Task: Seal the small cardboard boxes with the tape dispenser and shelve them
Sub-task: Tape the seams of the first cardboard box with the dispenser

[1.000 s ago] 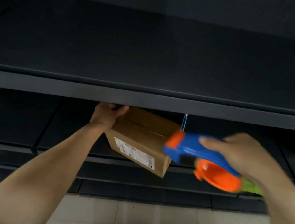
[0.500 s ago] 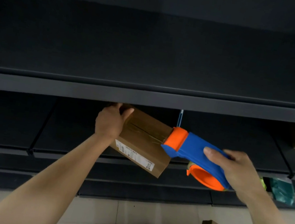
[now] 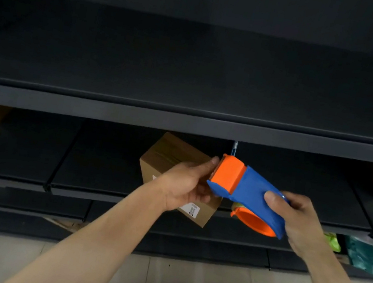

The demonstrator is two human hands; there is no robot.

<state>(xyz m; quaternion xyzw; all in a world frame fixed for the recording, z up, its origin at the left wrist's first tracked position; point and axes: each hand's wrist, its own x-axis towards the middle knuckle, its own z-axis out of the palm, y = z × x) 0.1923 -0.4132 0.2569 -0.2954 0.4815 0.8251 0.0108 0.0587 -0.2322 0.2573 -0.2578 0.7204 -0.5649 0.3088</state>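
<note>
box [image 3: 173,156] sits skewed on the middle shelf [image 3: 97,191], at 9 o'clock from the tape dispenser [image 3: 253,193]. One corner hangs past the front lip and it looks unheld. The right hand [image 3: 299,216] grips the blue body. The left hand [image 3: 185,186] curls its fingers round the orange nose, thumb on its edge. Risks: a wrist knock tips the box off the lip; fingers that near the cutter get nicked; the tape end sticks to skin.

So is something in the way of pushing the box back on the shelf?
Nothing visible is. The cardboard box lies askew at the front edge of the shelf, with only dark shelf behind it. The left hand and the tape dispenser are in front of it, on the person's side.
</note>
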